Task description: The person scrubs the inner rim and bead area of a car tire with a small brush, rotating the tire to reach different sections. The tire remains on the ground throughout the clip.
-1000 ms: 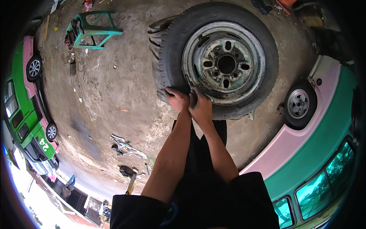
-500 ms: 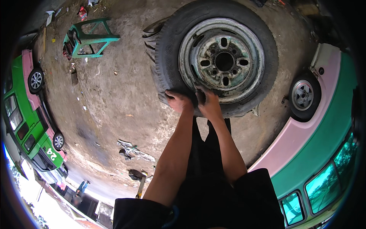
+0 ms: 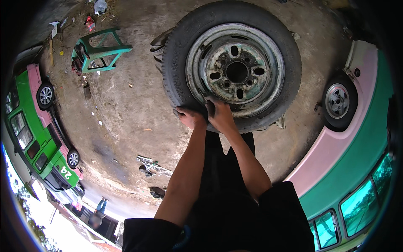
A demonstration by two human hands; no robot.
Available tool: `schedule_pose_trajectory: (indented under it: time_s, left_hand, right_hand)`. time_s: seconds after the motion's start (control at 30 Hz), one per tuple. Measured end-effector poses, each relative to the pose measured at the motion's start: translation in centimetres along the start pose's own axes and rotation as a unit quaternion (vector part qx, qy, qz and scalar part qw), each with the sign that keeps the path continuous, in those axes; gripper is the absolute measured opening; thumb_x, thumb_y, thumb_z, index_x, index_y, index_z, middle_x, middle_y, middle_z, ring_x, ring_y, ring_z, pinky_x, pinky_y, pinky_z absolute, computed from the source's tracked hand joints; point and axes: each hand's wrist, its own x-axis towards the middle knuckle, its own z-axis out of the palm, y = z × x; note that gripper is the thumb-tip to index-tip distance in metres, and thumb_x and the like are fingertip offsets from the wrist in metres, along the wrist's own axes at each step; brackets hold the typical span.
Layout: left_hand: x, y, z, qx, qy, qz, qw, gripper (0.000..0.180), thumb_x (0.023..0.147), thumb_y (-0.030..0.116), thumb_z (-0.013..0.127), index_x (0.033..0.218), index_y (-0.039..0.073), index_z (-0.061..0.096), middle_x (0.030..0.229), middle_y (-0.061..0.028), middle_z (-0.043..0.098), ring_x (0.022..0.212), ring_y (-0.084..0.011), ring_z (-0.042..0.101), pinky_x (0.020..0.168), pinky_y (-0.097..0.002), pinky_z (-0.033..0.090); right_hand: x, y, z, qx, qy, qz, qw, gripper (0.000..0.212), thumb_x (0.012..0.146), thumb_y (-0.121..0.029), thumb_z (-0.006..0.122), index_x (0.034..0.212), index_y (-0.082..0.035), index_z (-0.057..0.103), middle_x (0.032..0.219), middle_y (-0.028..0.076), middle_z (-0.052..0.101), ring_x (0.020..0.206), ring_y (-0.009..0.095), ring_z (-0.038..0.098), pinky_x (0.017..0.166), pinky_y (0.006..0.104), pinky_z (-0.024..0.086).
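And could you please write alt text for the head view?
A person's left hand and right hand touch a black tyre around a worn metal wheel. A green stool stands to the left; green-and-pink vehicles flank the scene.

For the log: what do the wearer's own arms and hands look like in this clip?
Loose, short black sleeves, left and right, end near the elbows, leaving the forearms bare. The left hand and right hand are ungloved, with dark smudges, probably grime, on the fingers. Nothing is worn at either wrist.
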Motion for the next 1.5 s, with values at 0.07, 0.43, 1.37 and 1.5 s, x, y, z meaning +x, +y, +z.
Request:
schedule_pose_trajectory:
  time_s: [0.07, 0.43, 1.37, 1.5]
  left_hand:
    - [-0.1, 0.0, -0.1, 0.005, 0.005, 0.0, 1.0, 0.086, 0.102, 0.066, 0.027, 0.139, -0.007, 0.056, 0.134, -0.0343, 0.058, 0.121, -0.0508, 0.056, 0.103, -0.055, 0.043]
    - [0.6, -0.9, 0.3, 0.107, 0.03, 0.031, 0.993, 0.073, 0.107, 0.052, 0.026, 0.141, -0.008, 0.051, 0.138, -0.0328, 0.055, 0.126, -0.0489, 0.052, 0.107, -0.0539, 0.04]
    - [12.6, 2.9, 0.4, 0.141, -0.388, 0.368, 0.834, 0.098, 0.081, 0.037, 0.084, 0.157, 0.001, 0.032, 0.153, -0.0308, 0.039, 0.141, -0.0417, 0.039, 0.119, -0.0474, 0.03]
    - [7.6, 6.2, 0.0, 0.288, -0.259, 0.346, 0.854, 0.129, 0.063, 0.043, 0.095, 0.158, -0.005, 0.02, 0.156, -0.0314, 0.036, 0.141, -0.0442, 0.041, 0.12, -0.0482, 0.03]
  right_hand:
    - [0.3, 0.2, -0.2, 0.001, -0.001, -0.019, 1.0, 0.025, 0.09, -0.001, 0.062, 0.115, -0.002, 0.066, 0.104, 0.025, 0.069, 0.102, 0.046, 0.065, 0.086, 0.0476, 0.051]
    - [0.5, 0.1, -1.0, 0.022, -0.06, 0.066, 0.996, 0.022, 0.089, -0.001, 0.063, 0.111, -0.001, 0.068, 0.102, 0.024, 0.07, 0.099, 0.045, 0.065, 0.086, 0.0471, 0.051]
    - [-0.7, -1.1, 0.9, 0.055, 0.061, 0.065, 0.995, 0.032, 0.084, -0.003, 0.063, 0.116, -0.004, 0.069, 0.101, 0.026, 0.069, 0.096, 0.045, 0.066, 0.087, 0.0511, 0.053]
    - [-0.6, -0.9, 1.1, 0.064, 0.05, 0.065, 0.995, 0.035, 0.082, -0.002, 0.063, 0.117, -0.004, 0.069, 0.1, 0.026, 0.07, 0.094, 0.046, 0.066, 0.086, 0.0511, 0.053]
